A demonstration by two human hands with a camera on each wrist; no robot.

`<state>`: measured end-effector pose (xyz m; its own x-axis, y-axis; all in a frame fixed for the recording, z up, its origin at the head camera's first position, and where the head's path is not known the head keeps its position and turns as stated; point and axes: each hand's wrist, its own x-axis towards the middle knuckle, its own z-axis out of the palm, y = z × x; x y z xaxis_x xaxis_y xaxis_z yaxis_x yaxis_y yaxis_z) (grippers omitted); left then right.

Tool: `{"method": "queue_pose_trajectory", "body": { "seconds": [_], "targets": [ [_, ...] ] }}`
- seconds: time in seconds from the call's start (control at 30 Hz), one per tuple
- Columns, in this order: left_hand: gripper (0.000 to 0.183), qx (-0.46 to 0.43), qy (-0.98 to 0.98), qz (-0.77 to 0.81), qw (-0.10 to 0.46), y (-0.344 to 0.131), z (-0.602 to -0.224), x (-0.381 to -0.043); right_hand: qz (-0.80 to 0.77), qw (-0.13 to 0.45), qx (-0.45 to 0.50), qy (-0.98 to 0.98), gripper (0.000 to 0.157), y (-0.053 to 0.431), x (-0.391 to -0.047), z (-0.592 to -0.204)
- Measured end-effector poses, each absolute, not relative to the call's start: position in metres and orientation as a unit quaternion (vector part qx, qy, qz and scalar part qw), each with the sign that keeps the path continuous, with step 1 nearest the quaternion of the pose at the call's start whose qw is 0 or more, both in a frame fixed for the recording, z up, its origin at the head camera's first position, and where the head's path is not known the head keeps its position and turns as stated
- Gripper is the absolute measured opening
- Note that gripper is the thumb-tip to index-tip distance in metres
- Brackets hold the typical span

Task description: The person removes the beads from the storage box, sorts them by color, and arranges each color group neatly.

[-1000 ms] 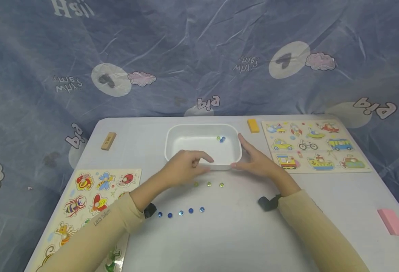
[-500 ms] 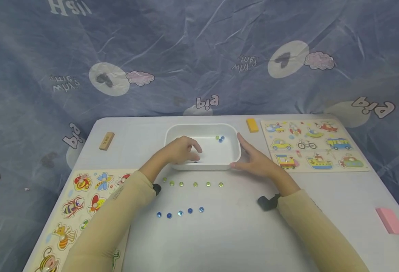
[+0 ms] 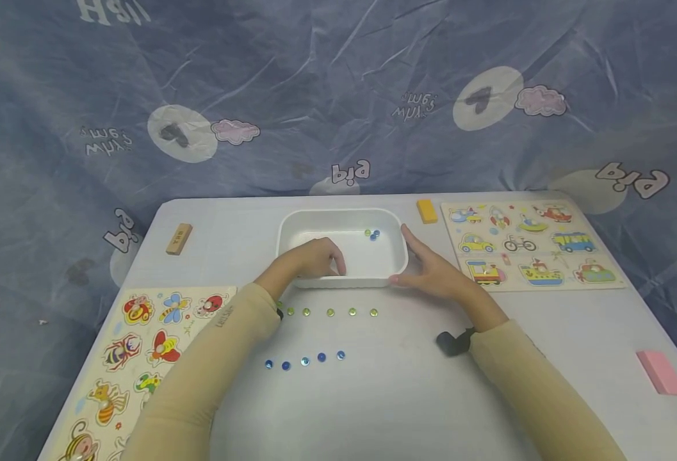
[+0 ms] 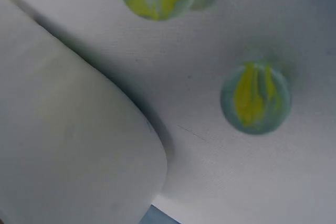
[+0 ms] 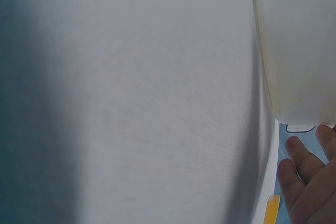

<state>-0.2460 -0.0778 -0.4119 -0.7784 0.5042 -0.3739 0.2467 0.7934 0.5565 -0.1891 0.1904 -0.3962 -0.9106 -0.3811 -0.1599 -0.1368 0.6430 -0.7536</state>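
A white plastic tray [image 3: 342,282] stands at the far middle of the table. My left hand [image 3: 310,257] reaches down into its near left part, fingers bent toward the floor; the near wall hides the fingertips and anything between them. Extended fingers and thumb of my right hand [image 3: 430,272] rest against the tray's right end and near corner. One green marble [image 3: 367,233] and two blue marbles [image 3: 375,235] lie inside, at the back right. Before the tray runs a row of green marbles [image 3: 330,312], two blurred in the left wrist view; nearer is a row of blue marbles [image 3: 321,357].
An insect puzzle board [image 3: 142,352] lies at the left, partly under the left sleeve. At the back right is a vehicle puzzle board [image 3: 531,246]. A wooden block [image 3: 179,239], a yellow block [image 3: 427,211] and a pink block [image 3: 661,372] lie around the table.
My left hand has moved from above the tray's near edge into its left part, and its fingers have bent downward. A dark marble seen under them half a second ago is now hidden. The right hand stays put.
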Motion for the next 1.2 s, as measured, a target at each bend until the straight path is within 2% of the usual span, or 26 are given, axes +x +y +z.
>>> {"method": "queue_pose_trajectory", "body": {
  "seconds": [0.13,0.37,0.6,0.77,0.97,1.2],
  "targets": [
    [0.011,0.214,0.907,0.251,0.259,-0.074,-0.415,-0.247,-0.397,0.152,-0.150,0.893,0.104,0.188,-0.186,-0.390],
    [0.011,0.217,0.905,0.259,0.260,-0.066,-0.419,-0.248,-0.396,0.137,-0.150,0.895,0.108,0.198,-0.200,-0.418],
    [0.010,0.227,0.900,0.263,0.265,-0.056,-0.418,-0.249,-0.400,0.145,-0.151,0.892,0.105,0.190,-0.187,-0.394],
    [0.006,0.245,0.900,0.276,0.232,-0.056,-0.414,-0.253,-0.397,0.145,-0.154,0.893,0.104,0.189,-0.185,-0.389],
    [0.012,0.263,0.890,0.323,0.186,-0.061,-0.403,-0.254,-0.398,0.147,-0.152,0.893,0.104,0.189,-0.185,-0.388],
    [0.020,0.259,0.873,0.378,0.167,-0.064,-0.394,-0.244,-0.397,0.148,-0.153,0.893,0.103,0.188,-0.184,-0.388]
  ]
}}
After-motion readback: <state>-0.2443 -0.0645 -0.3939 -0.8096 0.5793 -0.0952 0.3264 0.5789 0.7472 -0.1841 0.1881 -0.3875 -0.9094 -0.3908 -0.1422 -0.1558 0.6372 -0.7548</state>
